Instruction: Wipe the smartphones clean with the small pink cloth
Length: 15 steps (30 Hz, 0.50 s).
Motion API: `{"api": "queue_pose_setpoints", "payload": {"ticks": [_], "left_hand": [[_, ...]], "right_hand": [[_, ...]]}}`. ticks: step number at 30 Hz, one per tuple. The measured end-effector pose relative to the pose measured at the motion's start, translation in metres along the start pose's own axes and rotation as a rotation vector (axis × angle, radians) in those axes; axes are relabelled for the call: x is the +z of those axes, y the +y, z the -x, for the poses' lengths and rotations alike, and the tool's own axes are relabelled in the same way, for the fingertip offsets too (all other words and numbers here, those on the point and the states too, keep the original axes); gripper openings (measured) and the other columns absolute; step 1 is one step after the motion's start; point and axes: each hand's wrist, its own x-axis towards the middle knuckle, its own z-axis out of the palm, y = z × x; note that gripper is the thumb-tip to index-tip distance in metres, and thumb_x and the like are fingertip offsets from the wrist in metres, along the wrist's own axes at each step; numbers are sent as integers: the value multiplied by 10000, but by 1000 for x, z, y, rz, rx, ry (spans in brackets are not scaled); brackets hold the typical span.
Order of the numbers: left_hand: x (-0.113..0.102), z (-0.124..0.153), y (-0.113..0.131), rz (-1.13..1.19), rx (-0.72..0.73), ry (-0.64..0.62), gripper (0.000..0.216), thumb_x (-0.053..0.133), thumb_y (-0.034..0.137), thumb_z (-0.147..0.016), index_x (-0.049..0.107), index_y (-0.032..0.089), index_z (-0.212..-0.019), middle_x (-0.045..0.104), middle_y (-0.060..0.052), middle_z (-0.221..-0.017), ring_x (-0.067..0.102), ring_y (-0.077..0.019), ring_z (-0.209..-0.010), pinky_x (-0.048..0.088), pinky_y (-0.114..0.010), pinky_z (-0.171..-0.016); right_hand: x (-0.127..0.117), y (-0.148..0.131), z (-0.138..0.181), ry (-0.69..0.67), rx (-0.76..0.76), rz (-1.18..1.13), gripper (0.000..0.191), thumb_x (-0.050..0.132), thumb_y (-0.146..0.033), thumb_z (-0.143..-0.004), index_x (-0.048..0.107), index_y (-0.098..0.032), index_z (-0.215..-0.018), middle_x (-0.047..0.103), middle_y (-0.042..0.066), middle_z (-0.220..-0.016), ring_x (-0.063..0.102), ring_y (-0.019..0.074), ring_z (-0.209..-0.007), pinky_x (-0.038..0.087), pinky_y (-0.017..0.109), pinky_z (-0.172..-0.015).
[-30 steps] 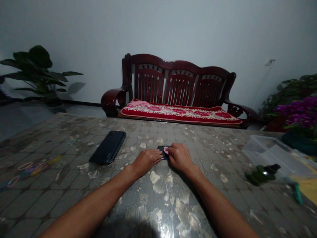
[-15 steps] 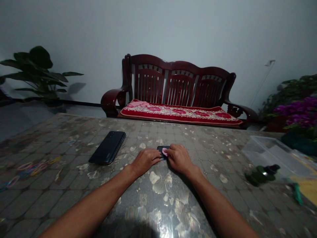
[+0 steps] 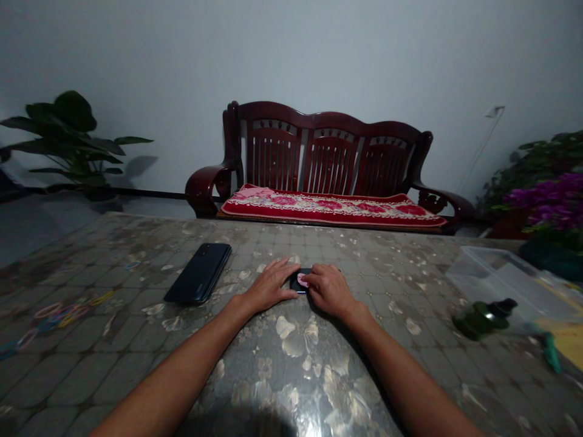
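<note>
A small dark flat object lies on the table between my hands, partly hidden, so I cannot make out its kind. On its upper face is a rounded pink piece. My right hand covers the object's right end, its fingers curled and the fingertips closed on the pink piece. At the left edge rests my left hand, fingers apart, its thumb and fingertips by the object's near and far corners. To the left lies a dark smartphone, back side up, apart from both hands.
Several coloured rubber bands are scattered at left. On the right lie a green bottle with a black cap, a clear plastic box and a yellow sheet. A wooden bench stands beyond the patterned table.
My left hand's fingers have spread and moved apart along the dark object's left side, showing more of it. My right hand stays at the pink piece.
</note>
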Motion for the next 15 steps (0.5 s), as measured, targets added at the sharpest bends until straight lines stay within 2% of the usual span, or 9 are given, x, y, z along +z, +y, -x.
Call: {"api": "queue_pose_setpoints", "payload": {"ticks": [3, 6, 10, 15], "left_hand": [[1, 0, -2, 6, 1, 10, 749, 792, 429, -809, 488, 226, -1464, 550, -155, -1469, 450, -336, -1414, 351, -550, -1163], [-1, -1, -1, 7, -1, 10, 775, 804, 436, -792, 483, 205, -1460, 546, -170, -1467, 472, -342, -1394, 355, -552, -1160], [-4, -1, 5, 2, -6, 23, 676, 785, 384, -805, 526, 227, -1409, 594, -136, -1418, 502, -330, -1364, 362, -541, -1155], [-10, -2, 15, -15, -26, 26, 521, 730, 331, -826, 584, 237, -1318, 651, -104, -1331, 547, -311, -1309, 378, -510, -1139]], "right_hand": [[-1, 0, -3, 12, 97, 25, 294, 487, -245, -993, 727, -267, -1162, 659, 60, -980, 565, 197, -915, 306, 320, -770], [-2, 0, -6, 8, 119, 48, 290, 488, -226, -997, 724, -273, -1159, 662, 63, -1014, 562, 202, -939, 301, 325, -776], [-3, -5, -7, -13, 27, 43, 285, 513, -227, -993, 702, -281, -1201, 655, 65, -1044, 547, 202, -966, 295, 322, -793], [-3, -12, -1, 8, -119, -48, 261, 526, -262, -999, 717, -284, -1176, 656, 51, -984, 543, 191, -949, 286, 312, -781]]}}
